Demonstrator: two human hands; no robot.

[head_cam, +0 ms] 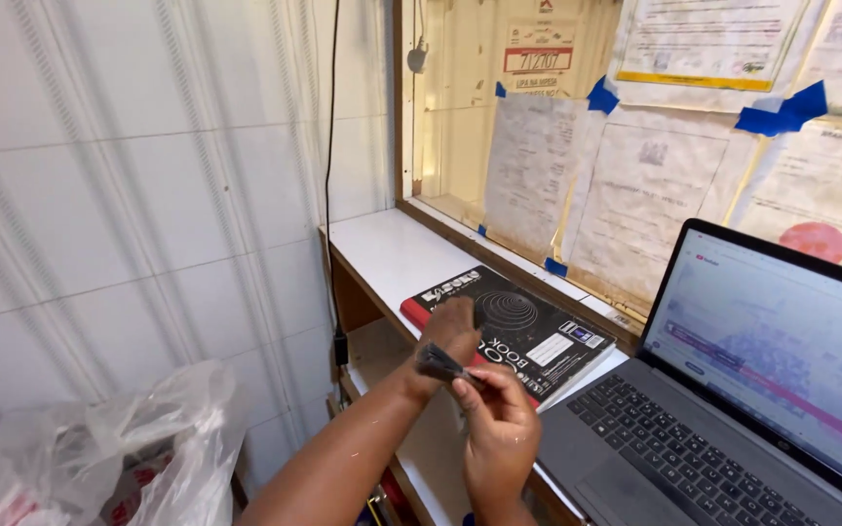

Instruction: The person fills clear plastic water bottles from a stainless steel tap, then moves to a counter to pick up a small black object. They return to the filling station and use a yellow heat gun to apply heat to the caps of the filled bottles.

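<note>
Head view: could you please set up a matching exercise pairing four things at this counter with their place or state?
Things:
1. black hardcover book
2. laptop
3. clear plastic bag
4. small dark object

Places or states:
A. open, screen lit, at the right
B. pinched between the left hand and right hand
C. lying flat on the white counter, left of the laptop
D. crumpled at the lower left, below the counter

Pairs: 1-C, 2-A, 3-D, 4-B
</note>
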